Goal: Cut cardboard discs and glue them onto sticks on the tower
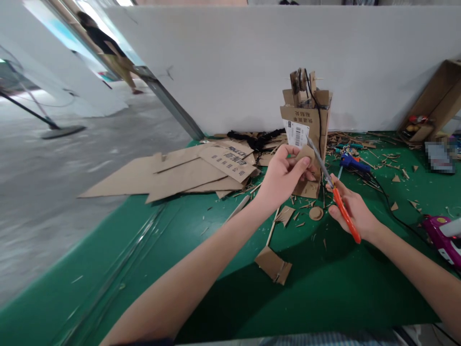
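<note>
My left hand [283, 175] is closed on a small piece of cardboard [306, 154], pinched between thumb and fingers above the green table [324, 288]. My right hand [351, 209] grips orange-handled scissors [340, 206]; their blades [319, 161] point up and left and reach the edge of the cardboard piece. Just behind the hands stands a tall cardboard model [306, 113] with a barcode label and a black wire on it. A small cardboard disc [316, 213] lies on the table below the hands.
Flattened cardboard sheets [173, 173] lie at the left back. A blue glue gun [353, 162] and many scraps sit right of the model, and a purple tool [442, 238] lies at the right edge. A folded cardboard bit [273, 264] lies near me. A person walks at far left.
</note>
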Action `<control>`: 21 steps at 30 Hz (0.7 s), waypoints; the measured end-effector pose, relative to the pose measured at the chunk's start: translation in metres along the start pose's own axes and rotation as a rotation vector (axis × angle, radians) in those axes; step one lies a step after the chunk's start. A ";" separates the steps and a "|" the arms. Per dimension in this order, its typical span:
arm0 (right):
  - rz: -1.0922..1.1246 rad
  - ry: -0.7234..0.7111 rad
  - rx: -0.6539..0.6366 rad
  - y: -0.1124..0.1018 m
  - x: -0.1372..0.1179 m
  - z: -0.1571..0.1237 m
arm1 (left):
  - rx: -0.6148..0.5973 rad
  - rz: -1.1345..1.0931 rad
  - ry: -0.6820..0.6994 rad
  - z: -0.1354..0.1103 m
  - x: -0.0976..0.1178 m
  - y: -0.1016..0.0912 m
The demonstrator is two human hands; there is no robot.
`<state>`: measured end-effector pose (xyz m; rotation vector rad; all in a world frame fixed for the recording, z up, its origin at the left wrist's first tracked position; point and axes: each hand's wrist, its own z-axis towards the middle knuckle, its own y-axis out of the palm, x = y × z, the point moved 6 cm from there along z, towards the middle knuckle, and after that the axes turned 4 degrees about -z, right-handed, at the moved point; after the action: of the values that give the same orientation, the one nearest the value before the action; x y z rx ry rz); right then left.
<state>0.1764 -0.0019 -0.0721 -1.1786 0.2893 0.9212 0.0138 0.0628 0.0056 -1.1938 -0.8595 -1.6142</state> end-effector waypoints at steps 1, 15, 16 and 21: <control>-0.001 0.008 -0.004 0.001 0.001 0.000 | -0.022 0.002 -0.003 0.000 0.000 0.002; 0.060 0.024 0.008 0.000 0.003 -0.004 | -0.047 -0.018 -0.004 -0.006 -0.009 0.009; 0.060 0.016 0.012 0.000 0.003 -0.004 | -0.038 -0.025 -0.014 -0.006 -0.010 0.009; 0.038 -0.008 0.024 0.001 0.005 -0.003 | -0.049 -0.056 -0.031 -0.007 -0.011 0.012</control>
<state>0.1797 -0.0023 -0.0768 -1.1502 0.3167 0.9531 0.0246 0.0557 -0.0070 -1.2414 -0.8843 -1.6751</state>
